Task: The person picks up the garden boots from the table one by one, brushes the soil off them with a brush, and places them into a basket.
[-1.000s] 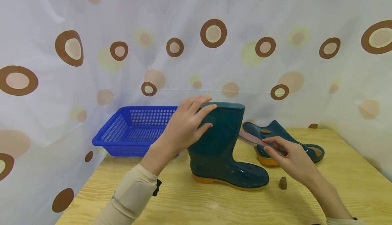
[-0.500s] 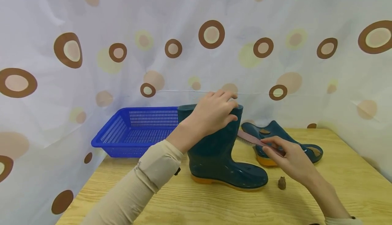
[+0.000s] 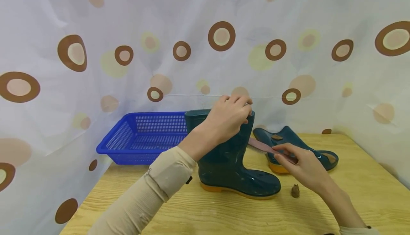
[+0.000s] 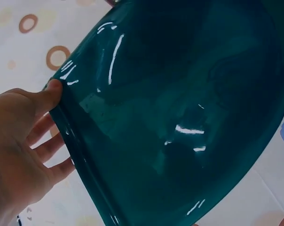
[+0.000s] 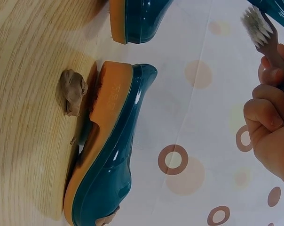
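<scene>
- While the upright boot [image 3: 229, 162] stands sole-down on the table [image 3: 208, 220], my left hand [image 3: 229, 119] pinches its rim.
- My right hand [image 3: 302, 167] grips the brush [image 3: 261, 145] by its handle; the bristles are near the shaft, contact unclear.
- Step in hand, as I judge it: steadying the boot for brushing. Next move likely requires a firm rim hold and controlled strokes.
- Second boot [image 3: 293, 140] lies to the right, brown lump [image 3: 295, 191] nearby; blue basket [image 3: 128, 152] stands at left.

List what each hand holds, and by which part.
Left hand: the glossy dark-green rubber boot with an orange sole, pinched at its top rim. Right hand: the pinkish brush with pale bristles, gripped by its handle.
</scene>
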`<state>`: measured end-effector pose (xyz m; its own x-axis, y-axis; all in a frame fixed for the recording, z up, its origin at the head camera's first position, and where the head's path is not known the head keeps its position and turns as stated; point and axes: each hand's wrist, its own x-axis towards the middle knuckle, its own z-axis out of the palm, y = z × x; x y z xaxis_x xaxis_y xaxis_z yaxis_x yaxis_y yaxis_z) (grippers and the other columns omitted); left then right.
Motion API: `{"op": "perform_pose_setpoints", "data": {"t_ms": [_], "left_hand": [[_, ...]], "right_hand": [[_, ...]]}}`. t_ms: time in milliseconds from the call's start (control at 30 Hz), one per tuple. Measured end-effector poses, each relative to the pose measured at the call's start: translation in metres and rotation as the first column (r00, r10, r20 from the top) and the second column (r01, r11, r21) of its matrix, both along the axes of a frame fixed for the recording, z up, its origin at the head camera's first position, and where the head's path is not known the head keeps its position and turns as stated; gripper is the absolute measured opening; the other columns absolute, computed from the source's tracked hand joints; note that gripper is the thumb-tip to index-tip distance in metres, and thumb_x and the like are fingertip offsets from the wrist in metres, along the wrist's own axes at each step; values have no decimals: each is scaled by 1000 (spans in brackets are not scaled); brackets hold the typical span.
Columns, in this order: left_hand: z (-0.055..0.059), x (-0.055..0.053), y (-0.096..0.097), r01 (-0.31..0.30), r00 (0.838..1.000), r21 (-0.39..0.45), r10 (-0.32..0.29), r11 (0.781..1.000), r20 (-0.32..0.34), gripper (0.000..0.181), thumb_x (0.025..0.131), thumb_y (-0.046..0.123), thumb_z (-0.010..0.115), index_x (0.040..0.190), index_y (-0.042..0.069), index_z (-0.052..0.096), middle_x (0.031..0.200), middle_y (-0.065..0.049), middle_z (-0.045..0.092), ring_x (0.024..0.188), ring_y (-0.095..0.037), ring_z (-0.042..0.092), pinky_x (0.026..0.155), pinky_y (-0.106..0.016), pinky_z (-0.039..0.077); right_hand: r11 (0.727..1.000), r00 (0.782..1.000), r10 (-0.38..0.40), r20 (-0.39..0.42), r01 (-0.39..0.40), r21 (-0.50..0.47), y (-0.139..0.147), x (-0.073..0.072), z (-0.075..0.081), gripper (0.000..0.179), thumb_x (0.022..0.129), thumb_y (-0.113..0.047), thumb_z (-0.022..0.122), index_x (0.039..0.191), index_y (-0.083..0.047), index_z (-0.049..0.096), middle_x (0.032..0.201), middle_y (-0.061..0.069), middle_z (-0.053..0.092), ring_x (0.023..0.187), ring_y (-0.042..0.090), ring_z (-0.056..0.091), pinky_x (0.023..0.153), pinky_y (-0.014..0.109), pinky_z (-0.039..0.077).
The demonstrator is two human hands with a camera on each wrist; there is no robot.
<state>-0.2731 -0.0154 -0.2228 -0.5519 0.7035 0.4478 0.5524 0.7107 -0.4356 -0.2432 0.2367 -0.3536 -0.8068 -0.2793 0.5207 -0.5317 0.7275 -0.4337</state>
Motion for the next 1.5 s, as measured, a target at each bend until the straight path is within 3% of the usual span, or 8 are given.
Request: {"op": "perform_pose_setpoints", "data": {"t_ms": [133,267,567,667,867,1033,1200,1500], "left_hand": [[-4,-5,0,32,999,-28,-34,999,-42,26,104,30,52,124,21,66,140,5,55,129,-16,51,106,-33,47],[-5,-9,-1,148,985,-34,-151,988,-89,24,102,32,55,121,23,66,137,5,57,129,-14,52,111,-33,43],[-1,-16,-7,421,887,7,-411,907,-210,17,94,38,66,105,27,73,122,8,65,118,-13,57,112,-27,40],[1,-19,-14,516,848,61,-500,854,-179,14,92,35,69,98,25,76,117,5,65,116,-16,56,111,-26,40],[0,-24,-33,673,734,225,-673,704,-90,6,90,27,73,91,22,77,114,-1,64,115,-19,54,104,-22,46],[-5,-21,-57,727,673,275,-733,630,-98,5,88,22,75,93,20,76,112,-3,63,115,-20,53,100,-23,49],[-10,-21,-84,723,667,334,-736,605,-111,9,85,19,77,94,16,75,110,-5,64,113,-22,55,97,-28,51],[-6,-19,-128,658,725,341,-688,671,-45,14,82,10,80,93,14,74,100,-1,62,108,-20,54,91,-30,52]], "right_hand": [[1000,1000,-4,10,5,-6,1,1,-2,17,99,-24,62,114,-18,68,66,-8,44,48,5,35,47,23,32],[1000,1000,-8,13,8,-15,4,2,-3,17,99,-24,62,114,-19,68,68,-8,46,49,5,37,47,23,33],[1000,999,-8,44,9,-27,6,1,-1,17,100,-26,61,114,-19,68,69,-7,48,49,6,40,47,23,35],[1000,999,-9,50,10,-24,5,1,0,18,100,-26,61,114,-18,68,69,-7,50,49,6,40,47,23,35],[1000,998,-9,68,10,-17,5,1,0,19,100,-27,60,115,-18,68,69,-7,52,49,6,39,47,24,35],[1000,998,-2,65,3,-17,5,2,-2,19,100,-26,61,116,-18,68,70,-7,53,50,5,40,47,24,34],[1000,999,10,50,-9,-17,4,1,-2,18,99,-24,62,116,-19,68,74,-9,58,52,5,43,48,24,35],[1000,997,7,83,-5,-19,3,1,-5,20,99,-25,62,117,-19,68,84,-9,65,59,4,51,52,23,41]]}}
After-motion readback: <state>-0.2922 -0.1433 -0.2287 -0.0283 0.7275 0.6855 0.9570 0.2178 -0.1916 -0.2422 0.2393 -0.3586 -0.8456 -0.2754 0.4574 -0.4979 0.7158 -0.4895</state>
